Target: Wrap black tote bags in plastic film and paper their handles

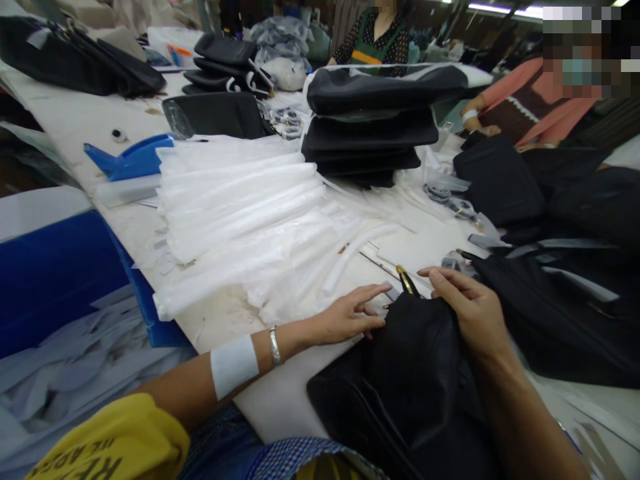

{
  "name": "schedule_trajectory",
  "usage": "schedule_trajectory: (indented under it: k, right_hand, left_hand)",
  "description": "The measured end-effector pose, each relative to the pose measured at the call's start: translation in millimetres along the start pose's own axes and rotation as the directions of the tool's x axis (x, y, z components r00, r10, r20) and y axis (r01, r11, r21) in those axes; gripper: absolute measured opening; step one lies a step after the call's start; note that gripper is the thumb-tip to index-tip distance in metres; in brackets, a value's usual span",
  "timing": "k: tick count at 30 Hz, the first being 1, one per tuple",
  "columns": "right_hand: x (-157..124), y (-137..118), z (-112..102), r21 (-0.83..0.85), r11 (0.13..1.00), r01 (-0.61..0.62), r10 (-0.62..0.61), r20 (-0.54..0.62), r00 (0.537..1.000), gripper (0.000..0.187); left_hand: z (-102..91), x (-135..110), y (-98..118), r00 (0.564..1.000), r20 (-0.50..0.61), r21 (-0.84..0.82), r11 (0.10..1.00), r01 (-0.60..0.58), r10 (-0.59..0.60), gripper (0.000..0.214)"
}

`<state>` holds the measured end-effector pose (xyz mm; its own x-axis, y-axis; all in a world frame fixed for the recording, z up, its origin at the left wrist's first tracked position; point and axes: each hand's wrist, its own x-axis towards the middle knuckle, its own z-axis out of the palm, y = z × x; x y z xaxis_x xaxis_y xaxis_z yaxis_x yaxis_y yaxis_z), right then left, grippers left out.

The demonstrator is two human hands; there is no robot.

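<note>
A black leather-like bag (420, 360) lies in front of me, its upper end bunched up. From that end a short zipper tail (407, 280) with gold teeth sticks out. On the left side my left hand (353, 313) reaches to the bag with fingers stretched and apart, the fingertips by its edge. My right hand (467, 303) is at the bag's upper right, thumb and forefinger brought together just beside the zipper tail. What, if anything, is pinched there is too small to make out. A silver bracelet (275, 347) and a white band (234, 365) are on my left arm.
White wrapped rolls (240, 220) are piled mid-table (220, 330). Behind stand stacked black bags (370, 130); more black bags (560, 313) lie at right. A blue holder (135, 159) sits at the left, a blue bin (55, 280) below the edge. Two people are across the table.
</note>
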<state>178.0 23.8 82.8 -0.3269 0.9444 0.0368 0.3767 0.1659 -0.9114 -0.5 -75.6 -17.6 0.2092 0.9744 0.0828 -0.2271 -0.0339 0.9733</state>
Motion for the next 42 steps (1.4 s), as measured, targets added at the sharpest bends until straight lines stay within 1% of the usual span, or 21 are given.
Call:
schedule_trajectory:
  k: [3,5,8,10,12,14,16,18,20,22,23,24,26,27,29,32,34,36,39,41,42]
  right_hand:
    - [-3.5,1.8,-0.5,0.075,0.997,0.000,-0.001,0.013,1.000,0.027]
    - [-5.3,1.8,1.3,0.107,0.994,-0.003,-0.001,0.034,0.999,0.028]
    - [-4.6,0.6,3.4,0.075,0.997,0.022,-0.026,0.041,0.999,0.030]
    - [-0.1,2.5,3.3,-0.016,0.998,0.063,-0.062,0.030,0.998,0.032]
    - [7.4,10.8,1.3,-0.174,0.979,0.103,-0.098,0.036,0.995,0.033]
    - [15.4,26.7,-2.3,-0.373,0.917,0.139,-0.113,0.088,0.990,0.034]
    - [21.0,46.4,-7.1,-0.514,0.839,0.179,-0.116,0.152,0.982,0.034]
    - [23.0,62.8,-11.7,-0.554,0.803,0.221,-0.144,0.179,0.973,0.034]
    - [22.2,70.7,-14.5,-0.534,0.804,0.261,-0.183,0.196,0.963,0.034]
    - [20.4,69.7,-14.4,-0.513,0.804,0.300,-0.212,0.224,0.951,0.034]
    - [19.4,66.9,-13.5,-0.511,0.801,0.312,-0.222,0.231,0.947,0.033]
    - [18.5,63.5,-12.3,-0.512,0.798,0.317,-0.229,0.229,0.946,0.033]
    - [16.8,57.2,-9.5,-0.515,0.795,0.319,-0.240,0.215,0.947,0.034]
    - [15.9,55.0,-8.4,-0.511,0.797,0.324,-0.246,0.215,0.945,0.035]
    - [14.2,53.7,-7.6,-0.482,0.805,0.345,-0.258,0.238,0.936,0.035]
    - [13.0,57.5,-9.2,-0.438,0.821,0.366,-0.271,0.266,0.925,0.035]
    - [13.5,61.0,-10.8,-0.433,0.831,0.350,-0.260,0.255,0.931,0.035]
    - [14.0,62.7,-10.8,-0.426,0.849,0.314,-0.237,0.224,0.945,0.035]
    - [10.4,60.8,-6.1,-0.391,0.875,0.285,-0.223,0.196,0.955,0.035]
    - [3.0,57.5,-1.2,-0.367,0.878,0.307,-0.237,0.223,0.945,0.035]
    - [-2.2,55.7,0.9,-0.357,0.876,0.325,-0.249,0.244,0.937,0.035]
  left_hand:
    - [-10.8,20.9,-0.2,0.986,0.164,0.074,0.997,-0.001,-0.011,0.071]
    - [-13.3,32.4,0.2,0.966,0.258,0.058,0.998,0.013,-0.027,0.065]
    - [-9.8,45.8,0.6,0.961,0.276,0.068,0.998,-0.011,-0.008,0.056]
    - [-4.3,52.3,-0.2,0.967,0.255,0.166,0.986,-0.022,-0.021,0.048]
    - [2.9,56.4,-3.1,0.980,0.178,0.355,0.935,0.018,-0.086,0.044]
    - [12.3,56.8,-8.6,0.991,0.029,0.552,0.829,0.095,-0.132,0.047]
    - [23.6,53.6,-15.2,0.990,-0.112,0.679,0.720,0.141,-0.088,0.053]
    - [35.1,48.5,-21.2,0.982,-0.190,0.746,0.650,0.148,-0.006,0.066]
    - [43.6,44.0,-25.3,0.969,-0.246,0.774,0.610,0.171,0.040,0.077]
    - [47.4,41.7,-27.7,0.958,-0.282,0.780,0.595,0.194,0.057,0.072]
    - [47.7,41.4,-28.7,0.961,-0.269,0.786,0.591,0.180,0.064,0.062]
    - [47.3,41.5,-29.6,0.972,-0.222,0.801,0.582,0.140,0.073,0.049]
    - [45.5,42.2,-31.9,0.993,-0.069,0.842,0.539,0.008,0.093,0.023]
    - [44.6,42.4,-33.3,0.995,0.014,0.858,0.509,-0.063,0.100,0.016]
    - [43.1,42.2,-36.4,0.984,0.134,0.876,0.450,-0.174,0.120,0.018]
    - [41.3,39.8,-40.4,0.954,0.242,0.877,0.382,-0.292,0.175,0.029]
    - [39.9,37.7,-41.2,0.926,0.316,0.869,0.328,-0.369,0.205,0.035]
    - [39.0,36.3,-39.6,0.906,0.376,0.869,0.265,-0.417,0.193,0.036]
    - [38.6,36.5,-34.9,0.910,0.395,0.893,0.179,-0.413,0.129,0.032]
    - [38.3,38.5,-33.4,0.931,0.350,0.918,0.159,-0.363,0.102,0.030]
    - [37.7,39.9,-33.9,0.939,0.331,0.925,0.166,-0.343,0.094,0.029]
